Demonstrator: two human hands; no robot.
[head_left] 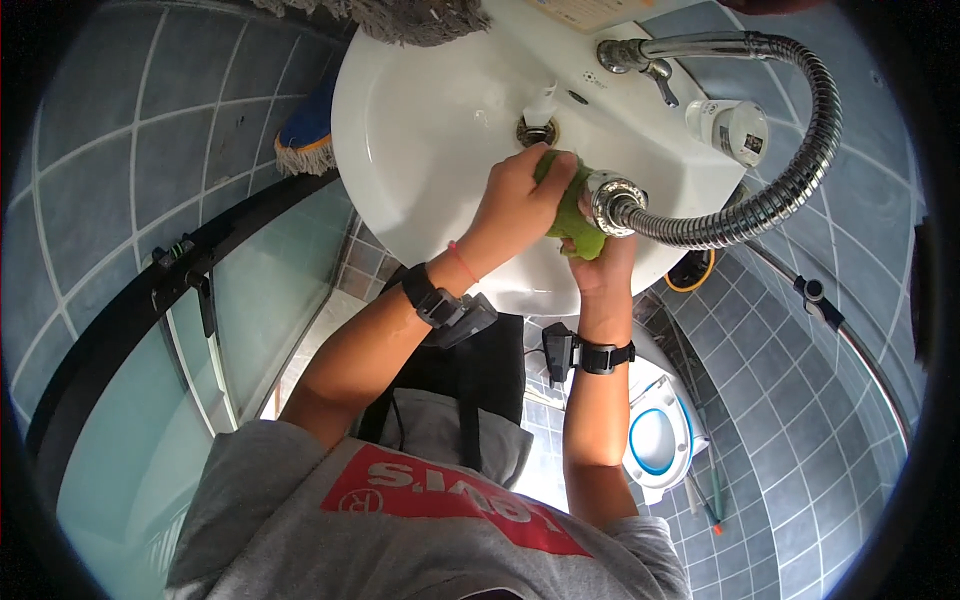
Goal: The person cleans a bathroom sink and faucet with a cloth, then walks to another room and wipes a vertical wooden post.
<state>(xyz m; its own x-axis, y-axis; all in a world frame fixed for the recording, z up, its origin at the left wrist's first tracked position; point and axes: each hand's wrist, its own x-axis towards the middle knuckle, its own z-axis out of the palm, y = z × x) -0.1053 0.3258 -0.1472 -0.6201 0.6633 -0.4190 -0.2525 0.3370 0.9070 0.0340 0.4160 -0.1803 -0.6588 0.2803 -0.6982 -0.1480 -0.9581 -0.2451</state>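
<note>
A green cloth (571, 208) is bunched up between my two hands over the white washbasin (400, 160), just below the faucet's round metal end (612, 203). My left hand (525, 198) is closed on the cloth's left side, the thumb pressed over it. From below and to the right, my right hand (607, 265) grips the cloth's lower part; the faucet end hides some of its fingers. Beyond my hands, a small white upright piece (540, 103) stands at the drain opening (537, 132). I cannot make out whether water is running.
A ribbed flexible metal faucet pipe (815, 150) arches over the basin's right side. By the rim sits a white jar (740, 132). A grey shaggy cloth (420, 18) hangs at the far edge, a blue fringed mop head (307, 135) stands left, and a toilet (660, 440) is lower right.
</note>
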